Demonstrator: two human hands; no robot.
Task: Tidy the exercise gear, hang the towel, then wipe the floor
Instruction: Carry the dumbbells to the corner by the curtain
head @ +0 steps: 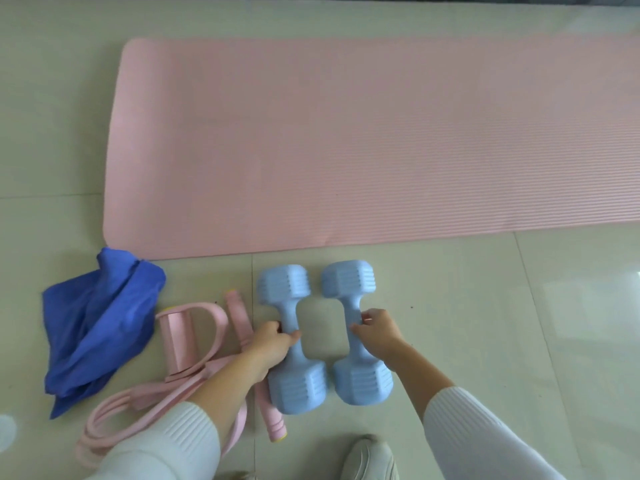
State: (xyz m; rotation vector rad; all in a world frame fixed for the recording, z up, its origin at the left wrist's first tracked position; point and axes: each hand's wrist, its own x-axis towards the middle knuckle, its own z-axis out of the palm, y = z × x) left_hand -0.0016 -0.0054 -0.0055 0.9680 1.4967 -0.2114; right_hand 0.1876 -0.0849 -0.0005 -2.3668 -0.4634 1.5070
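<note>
1. My left hand [273,341] is curled round the handle of the left dumbbell [290,311]. My right hand [379,329] wraps the handle of the right dumbbell [351,303] the same way. Both weights appear to rest on the floor [485,306].
2. What matters is the long axis. Each dumbbell runs away from me, with one head near my feet and the other just short of the pink mat [381,140]. The pair lies parallel, close but not touching.
3. Each grip sits about mid-handle, so a head lies fore and aft of each fist. I judge a straight lift would keep them level.
4. My left forearm crosses the pink pull band [180,337], and the skipping rope [235,320] lies just beside the left dumbbell, so that side could snag.
5. The blue towel [100,327] lies crumpled on the floor farther left, by the mat's corner. It is nearer my left hand, for later.
</note>
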